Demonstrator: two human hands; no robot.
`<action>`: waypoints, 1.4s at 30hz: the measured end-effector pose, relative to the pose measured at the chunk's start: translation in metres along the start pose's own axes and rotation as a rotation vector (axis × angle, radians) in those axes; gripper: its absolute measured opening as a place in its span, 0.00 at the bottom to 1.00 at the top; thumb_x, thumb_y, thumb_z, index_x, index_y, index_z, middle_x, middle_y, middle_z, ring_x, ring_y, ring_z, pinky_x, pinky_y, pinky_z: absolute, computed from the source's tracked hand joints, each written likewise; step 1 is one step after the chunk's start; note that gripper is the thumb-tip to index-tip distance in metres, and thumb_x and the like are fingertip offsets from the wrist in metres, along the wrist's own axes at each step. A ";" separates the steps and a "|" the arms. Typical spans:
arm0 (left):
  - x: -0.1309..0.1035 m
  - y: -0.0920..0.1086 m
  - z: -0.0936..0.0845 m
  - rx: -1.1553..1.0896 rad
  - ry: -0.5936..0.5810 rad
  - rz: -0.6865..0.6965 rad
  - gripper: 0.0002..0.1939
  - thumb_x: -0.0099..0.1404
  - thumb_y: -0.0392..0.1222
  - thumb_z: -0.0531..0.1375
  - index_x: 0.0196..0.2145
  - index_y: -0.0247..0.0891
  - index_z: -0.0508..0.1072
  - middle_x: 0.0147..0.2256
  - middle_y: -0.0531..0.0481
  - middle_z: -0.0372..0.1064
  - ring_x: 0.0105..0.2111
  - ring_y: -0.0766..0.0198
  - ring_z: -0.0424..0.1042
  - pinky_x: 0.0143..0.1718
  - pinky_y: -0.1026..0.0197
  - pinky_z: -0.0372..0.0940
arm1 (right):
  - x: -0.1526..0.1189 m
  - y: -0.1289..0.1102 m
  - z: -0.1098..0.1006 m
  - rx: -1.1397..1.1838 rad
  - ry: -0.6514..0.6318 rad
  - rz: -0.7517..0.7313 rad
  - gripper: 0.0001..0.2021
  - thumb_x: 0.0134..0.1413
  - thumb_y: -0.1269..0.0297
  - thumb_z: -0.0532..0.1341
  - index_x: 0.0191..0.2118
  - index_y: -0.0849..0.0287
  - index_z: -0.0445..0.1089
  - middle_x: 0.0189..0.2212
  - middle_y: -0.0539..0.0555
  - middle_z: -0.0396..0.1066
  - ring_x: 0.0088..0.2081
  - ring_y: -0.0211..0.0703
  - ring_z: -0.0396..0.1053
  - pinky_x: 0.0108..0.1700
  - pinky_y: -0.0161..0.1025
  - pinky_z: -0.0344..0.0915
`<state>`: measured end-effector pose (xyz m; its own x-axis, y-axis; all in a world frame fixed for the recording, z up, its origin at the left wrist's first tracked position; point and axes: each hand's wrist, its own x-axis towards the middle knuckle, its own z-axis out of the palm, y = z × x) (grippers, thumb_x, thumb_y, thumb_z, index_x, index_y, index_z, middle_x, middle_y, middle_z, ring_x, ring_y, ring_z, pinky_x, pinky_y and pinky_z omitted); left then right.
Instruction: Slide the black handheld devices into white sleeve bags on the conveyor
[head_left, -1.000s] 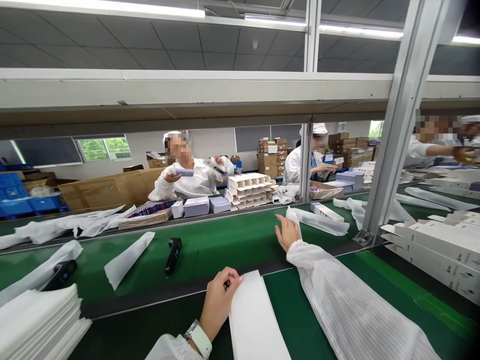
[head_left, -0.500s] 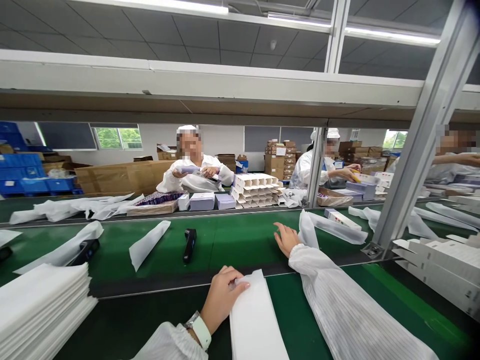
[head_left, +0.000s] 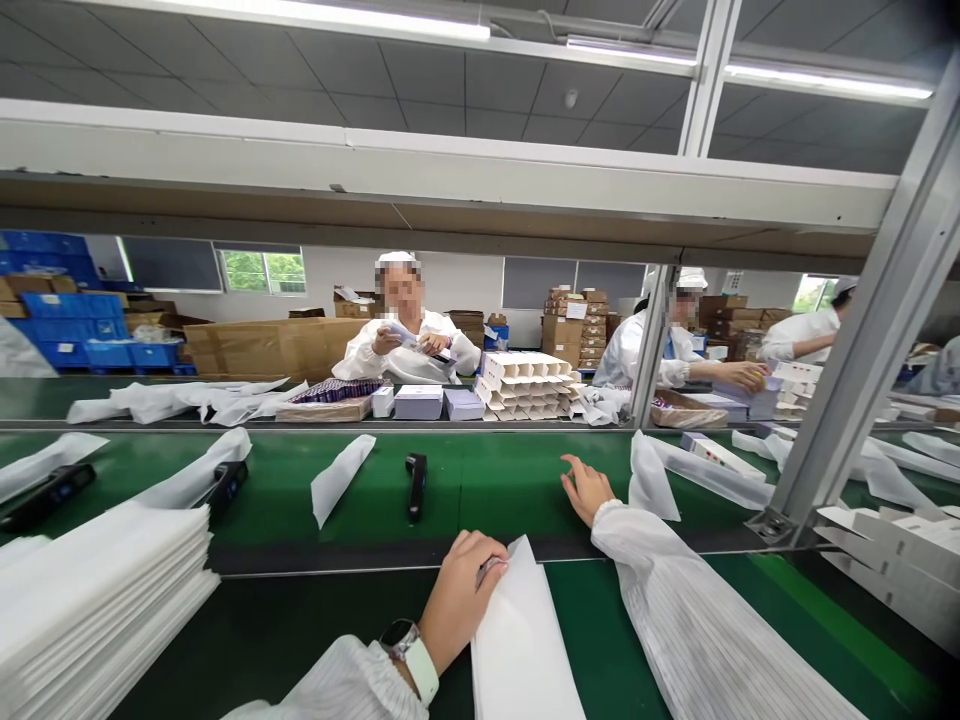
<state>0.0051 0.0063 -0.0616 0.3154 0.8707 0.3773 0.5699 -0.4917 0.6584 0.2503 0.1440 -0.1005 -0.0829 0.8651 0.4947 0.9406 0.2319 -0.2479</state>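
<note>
Near the bottom centre, my left hand (head_left: 466, 590), with a watch on its wrist, pinches the upper left edge of a stack of white sleeves (head_left: 521, 640) lying on the near dark green surface. My right hand (head_left: 586, 488) reaches over the green belt (head_left: 495, 470) with its fingers apart and nothing in them. To its right on the belt lies a white translucent sleeve (head_left: 651, 480). A black handheld device (head_left: 415, 487) rests on the belt to the left of my right hand, and another white sleeve (head_left: 342, 480) lies further left.
A thick pile of white sheets (head_left: 105, 600) stands at the lower left. A slanted metal post (head_left: 862, 300) rises at the right beside flat white boxes (head_left: 900, 560). Across the belt, people in white handle items behind stacked white cartons (head_left: 525, 385).
The view has shifted, so the belt items appear further right. A sleeve that was beside my right hand now lies clear of it. The person opposite has raised the item held.
</note>
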 end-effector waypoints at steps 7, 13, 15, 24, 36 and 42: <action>-0.002 -0.005 0.002 0.009 0.036 -0.084 0.08 0.59 0.43 0.49 0.33 0.42 0.66 0.28 0.52 0.61 0.32 0.63 0.62 0.32 0.63 0.58 | 0.000 -0.001 0.003 0.022 0.027 0.014 0.16 0.53 0.64 0.44 0.47 0.58 0.56 0.31 0.54 0.66 0.36 0.44 0.63 0.40 0.43 0.55; -0.003 0.001 0.003 0.078 0.037 0.044 0.07 0.59 0.34 0.48 0.28 0.40 0.64 0.32 0.52 0.62 0.35 0.63 0.60 0.37 0.61 0.58 | 0.000 0.000 0.000 0.040 -0.013 -0.007 0.16 0.53 0.64 0.44 0.47 0.58 0.55 0.31 0.54 0.65 0.36 0.44 0.63 0.40 0.44 0.56; -0.003 0.001 0.004 0.118 0.055 0.078 0.09 0.57 0.30 0.47 0.26 0.40 0.63 0.33 0.51 0.60 0.36 0.63 0.59 0.38 0.61 0.57 | 0.001 -0.007 -0.001 0.060 -0.024 -0.037 0.16 0.53 0.64 0.45 0.48 0.58 0.55 0.33 0.55 0.65 0.37 0.44 0.63 0.41 0.44 0.57; -0.003 -0.002 0.009 0.143 0.057 0.034 0.04 0.53 0.31 0.52 0.25 0.39 0.62 0.31 0.52 0.59 0.35 0.62 0.58 0.38 0.59 0.58 | 0.002 -0.129 0.007 0.226 -0.372 -0.382 0.19 0.52 0.55 0.49 0.51 0.43 0.55 0.49 0.54 0.55 0.51 0.48 0.52 0.49 0.47 0.51; -0.005 0.007 0.000 0.545 -0.061 0.272 0.05 0.61 0.34 0.51 0.30 0.38 0.65 0.35 0.51 0.62 0.35 0.62 0.57 0.35 0.57 0.56 | 0.028 -0.115 0.038 0.688 -0.232 0.127 0.10 0.44 0.68 0.56 0.37 0.56 0.63 0.28 0.51 0.64 0.36 0.43 0.63 0.43 0.44 0.56; -0.003 0.004 0.001 0.621 -0.082 0.381 0.08 0.63 0.35 0.47 0.32 0.38 0.65 0.30 0.51 0.64 0.33 0.62 0.57 0.33 0.58 0.56 | 0.025 -0.093 -0.007 1.168 -0.182 0.287 0.28 0.47 0.62 0.55 0.52 0.52 0.40 0.34 0.52 0.66 0.34 0.42 0.68 0.35 0.42 0.64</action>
<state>0.0071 0.0018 -0.0615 0.6197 0.6495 0.4406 0.7264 -0.6873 -0.0085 0.1629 0.1406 -0.0588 -0.0538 0.9788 0.1977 0.0773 0.2015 -0.9764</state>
